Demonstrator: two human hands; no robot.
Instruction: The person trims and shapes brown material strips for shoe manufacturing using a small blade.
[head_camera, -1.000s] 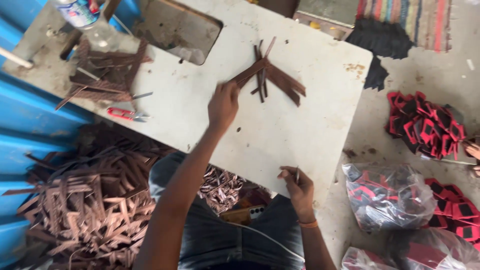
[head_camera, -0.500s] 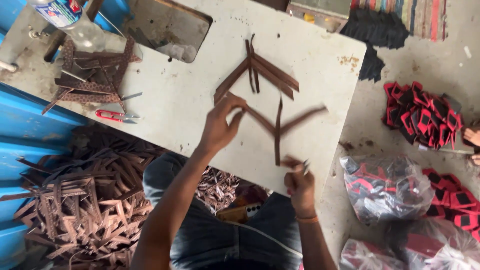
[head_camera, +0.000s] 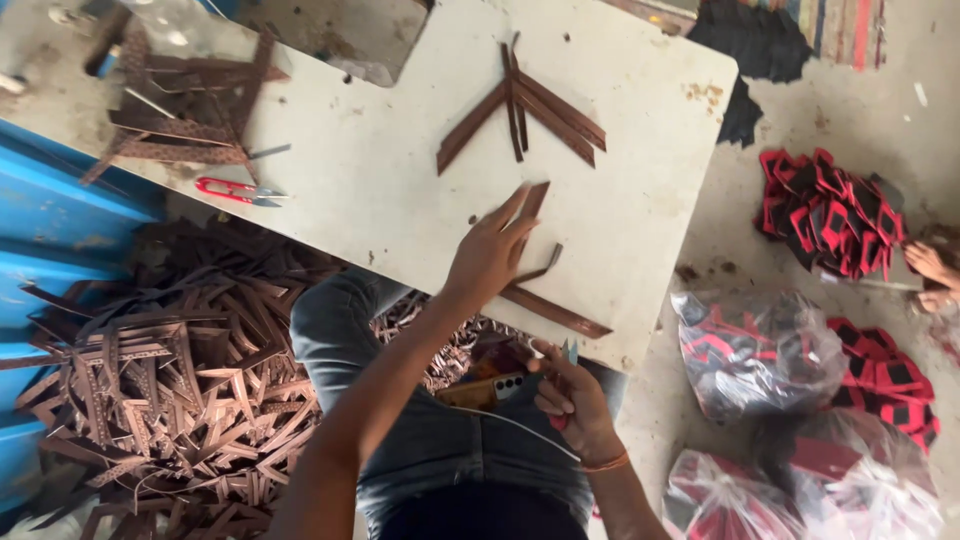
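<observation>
Since the brown strap piece (head_camera: 545, 300) looks thin and floppy, the left hand (head_camera: 490, 255) presses it flat with fingers spread; the right hand (head_camera: 570, 395) pinches a small cutter (head_camera: 570, 352)

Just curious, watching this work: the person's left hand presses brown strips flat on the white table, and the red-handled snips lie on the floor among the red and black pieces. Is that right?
Not quite. In the head view the red-handled snips lie on the white table, near its left edge, not on the floor. The rest stands: the left hand does press brown strips flat on that table.
</observation>
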